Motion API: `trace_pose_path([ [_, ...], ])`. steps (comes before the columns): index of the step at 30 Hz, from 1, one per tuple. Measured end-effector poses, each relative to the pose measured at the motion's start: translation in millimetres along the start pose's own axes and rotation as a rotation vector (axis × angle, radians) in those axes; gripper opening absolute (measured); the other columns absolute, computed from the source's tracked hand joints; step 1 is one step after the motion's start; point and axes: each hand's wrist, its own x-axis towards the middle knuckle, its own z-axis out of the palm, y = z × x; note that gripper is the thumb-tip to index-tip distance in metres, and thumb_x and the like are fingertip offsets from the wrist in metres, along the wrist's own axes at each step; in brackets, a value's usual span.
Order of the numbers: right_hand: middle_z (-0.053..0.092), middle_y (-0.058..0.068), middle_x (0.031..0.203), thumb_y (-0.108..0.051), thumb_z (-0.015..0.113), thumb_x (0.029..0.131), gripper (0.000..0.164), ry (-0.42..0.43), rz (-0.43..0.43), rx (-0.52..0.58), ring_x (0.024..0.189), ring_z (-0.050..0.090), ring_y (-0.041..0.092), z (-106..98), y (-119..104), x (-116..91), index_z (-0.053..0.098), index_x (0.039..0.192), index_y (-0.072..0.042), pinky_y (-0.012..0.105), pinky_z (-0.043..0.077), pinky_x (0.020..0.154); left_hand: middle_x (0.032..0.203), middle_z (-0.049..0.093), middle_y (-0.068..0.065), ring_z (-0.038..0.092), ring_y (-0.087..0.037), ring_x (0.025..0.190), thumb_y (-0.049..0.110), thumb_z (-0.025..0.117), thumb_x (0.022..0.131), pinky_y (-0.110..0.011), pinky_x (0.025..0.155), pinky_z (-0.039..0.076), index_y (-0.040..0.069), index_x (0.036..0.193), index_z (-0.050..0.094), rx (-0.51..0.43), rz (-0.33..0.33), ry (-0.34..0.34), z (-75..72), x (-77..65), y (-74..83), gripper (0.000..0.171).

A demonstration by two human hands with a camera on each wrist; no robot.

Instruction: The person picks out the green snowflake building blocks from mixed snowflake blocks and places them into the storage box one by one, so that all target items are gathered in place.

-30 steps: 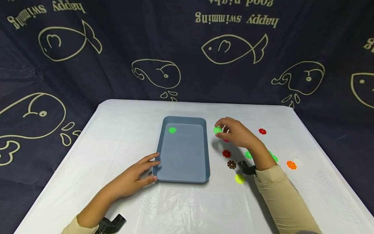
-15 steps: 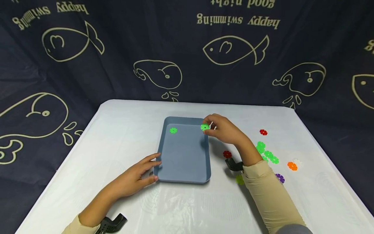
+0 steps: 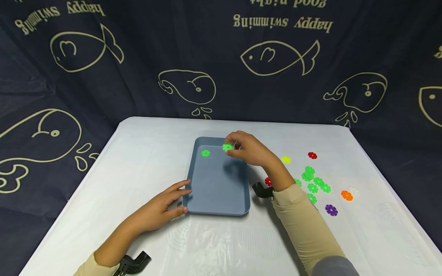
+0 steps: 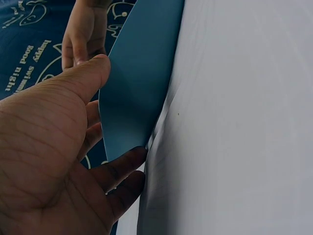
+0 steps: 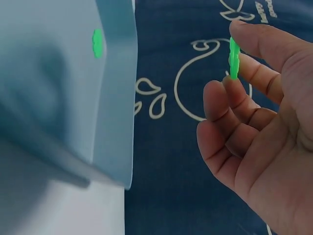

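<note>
My right hand (image 3: 249,149) pinches a green notched plastic disc (image 3: 226,147) between thumb and fingertips, over the far right part of a blue-grey tray (image 3: 215,188). Seen from the right wrist, that disc (image 5: 234,59) stands edge-on in the pinch, while the other fingers curl loosely below. Another green disc (image 3: 205,153) lies flat inside the tray near its far left corner. My left hand (image 3: 160,210) rests with spread fingers at the tray's left rim. The left wrist view has its thumb and fingers along the tray wall (image 4: 139,73).
Right of the tray lie several green discs (image 3: 312,188), a purple disc (image 3: 331,210), an orange disc (image 3: 347,196) beside a white one, two red discs (image 3: 312,155) and a yellow disc (image 3: 286,160). A dark cloth with fish drawings (image 3: 221,50) hangs behind the white table (image 3: 145,153).
My right hand has carried the green disc leftward, from beside the tray to over it. A yellow disc and more green ones have come into sight behind the arm. The left hand stays put.
</note>
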Motion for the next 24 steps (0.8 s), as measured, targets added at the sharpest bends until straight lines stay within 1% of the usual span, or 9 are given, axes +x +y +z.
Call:
trace_pose_path([
  [4,0.06,0.002,0.103,-0.014,0.075,0.089,0.022,-0.006,-0.032,-0.019,0.087,0.058,0.019,5.7,-5.1,8.2,0.066,0.108,-0.011,0.036,0.049,0.074,0.161,0.028,0.004,0.035,-0.024,0.142,0.047,0.061,0.097,-0.05,0.105,0.041,0.013,0.145,0.052,0.0,0.001,0.001,0.0,-0.1,-0.4,0.059],
  [9,0.061,0.003,0.105,-0.014,0.076,0.089,0.023,-0.01,-0.041,-0.031,0.089,0.058,0.019,13.3,-11.1,16.0,0.067,0.11,-0.009,0.035,0.05,0.078,0.161,0.028,0.004,0.035,-0.024,0.142,0.047,0.061,0.097,-0.05,0.105,0.041,0.014,0.145,0.053,-0.006,-0.002,0.001,0.0,0.2,-0.3,0.059],
  [13,0.061,0.004,0.106,-0.013,0.076,0.089,0.024,-0.018,-0.032,-0.01,0.089,0.058,0.019,20.3,-14.4,20.9,0.067,0.111,-0.009,0.035,0.05,0.077,0.161,0.029,0.002,0.035,-0.024,0.142,0.047,0.061,0.097,-0.05,0.105,0.041,0.013,0.145,0.053,-0.009,0.0,-0.001,0.3,0.5,-0.4,0.059],
  [17,0.06,0.004,0.103,-0.015,0.076,0.089,0.023,-0.023,-0.013,0.001,0.087,0.057,0.019,28.3,-15.7,27.3,0.067,0.11,-0.01,0.033,0.049,0.074,0.161,0.029,0.001,0.035,-0.025,0.142,0.047,0.06,0.097,-0.05,0.105,0.041,0.014,0.145,0.053,-0.009,0.003,-0.003,0.4,0.5,-0.5,0.059],
  [24,0.059,0.006,0.103,-0.016,0.075,0.09,0.025,-0.047,0.008,0.011,0.084,0.057,0.019,41.8,-10.1,39.0,0.066,0.112,-0.009,0.032,0.049,0.074,0.161,0.029,0.001,0.035,-0.025,0.142,0.046,0.061,0.097,-0.05,0.105,0.041,0.014,0.145,0.053,-0.006,0.012,0.002,-0.5,0.4,-0.3,0.058],
])
